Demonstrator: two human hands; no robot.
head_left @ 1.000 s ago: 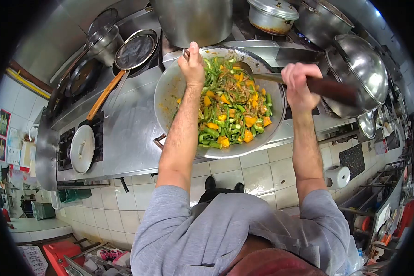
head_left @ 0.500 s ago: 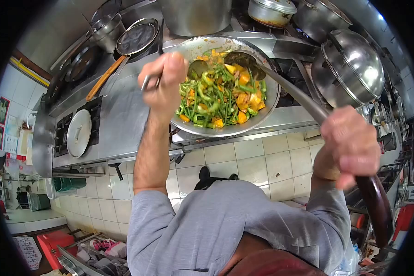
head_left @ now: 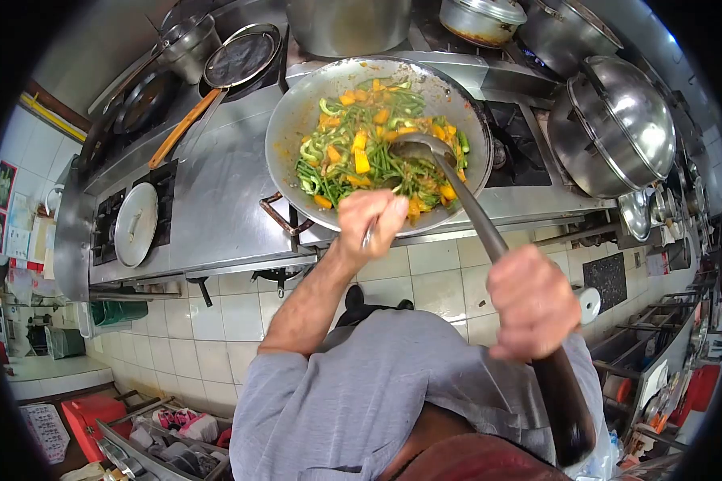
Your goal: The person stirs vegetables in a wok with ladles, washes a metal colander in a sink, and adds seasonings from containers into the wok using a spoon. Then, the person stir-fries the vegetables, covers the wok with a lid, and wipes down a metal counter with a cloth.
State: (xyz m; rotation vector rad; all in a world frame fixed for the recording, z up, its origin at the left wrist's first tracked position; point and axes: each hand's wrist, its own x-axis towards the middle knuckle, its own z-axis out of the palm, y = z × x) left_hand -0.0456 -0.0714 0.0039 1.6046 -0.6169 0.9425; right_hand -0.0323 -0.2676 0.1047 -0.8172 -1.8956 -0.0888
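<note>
A wide metal wok (head_left: 285, 120) stands on the stove in front of me, holding a mix of green beans, sliced green vegetables and orange chunks (head_left: 361, 160). My left hand (head_left: 369, 223) is closed around the thin metal handle of a spoon, just over the wok's near rim; the spoon's head is mostly hidden among the vegetables. In my right hand (head_left: 535, 303) is a large, long ladle (head_left: 480, 220) with a thick dark wooden grip. Its metal bowl rests in the vegetables at the right of the wok.
A big pot (head_left: 349, 28) stands behind the wok. To the right are a shiny steel lidded pot (head_left: 618, 128) and a burner grate (head_left: 513, 144). On the left lie a wooden-handled strainer (head_left: 245, 60) and a round lid (head_left: 136, 224). The wok's side handle (head_left: 287, 214) sticks out toward me.
Both hands have come closer together and toward my body: the left moved down and right, the right moved left. The ladle's bowl shifted lower in the wok, and the vegetables are rearranged.
</note>
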